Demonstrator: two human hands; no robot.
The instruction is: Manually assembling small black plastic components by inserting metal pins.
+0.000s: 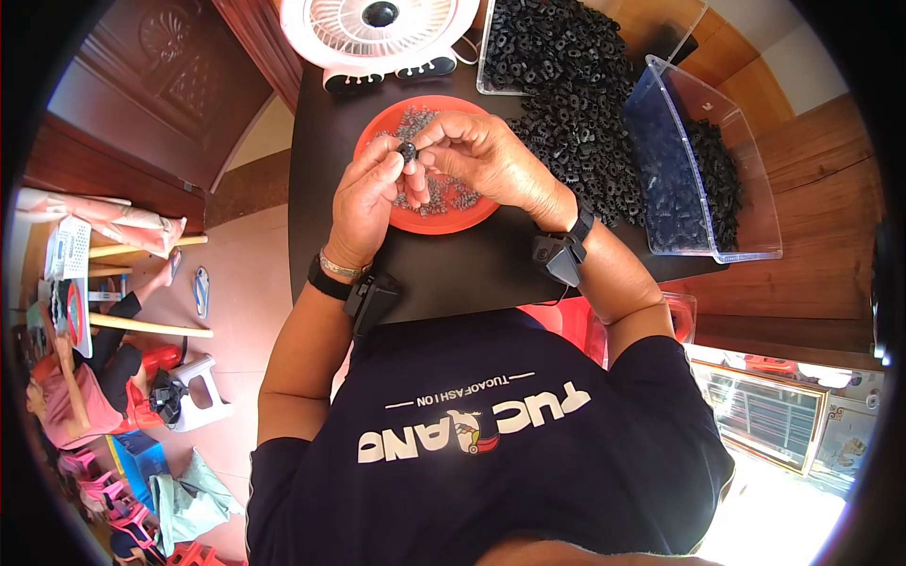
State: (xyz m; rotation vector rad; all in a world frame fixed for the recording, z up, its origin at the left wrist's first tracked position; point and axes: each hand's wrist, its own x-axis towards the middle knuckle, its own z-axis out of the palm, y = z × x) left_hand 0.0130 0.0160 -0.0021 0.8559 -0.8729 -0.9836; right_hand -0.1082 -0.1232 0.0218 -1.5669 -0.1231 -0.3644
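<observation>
Over a round red tray (pixel 440 223) my two hands meet, fingertips nearly touching. My left hand (pixel 366 198) pinches a small black plastic part (pixel 408 151) between thumb and fingers. My right hand (pixel 486 162) is closed in a pinch right beside that part; whatever lies between its fingertips is too small and hidden to make out. Many tiny grey pieces (pixel 417 121) are spread in the tray below, partly covered by my hands. To the right of my right hand, a large heap of similar black plastic parts (pixel 580 141) covers the dark table (pixel 448 274).
Behind the tray stands a white and pink fan (pixel 377 42). A clear bin (pixel 483 71) spills black parts at the back; another clear bin (pixel 698 189) leans at the right, partly filled with black parts. On the far left another person (pixel 75 401) sits by a small table.
</observation>
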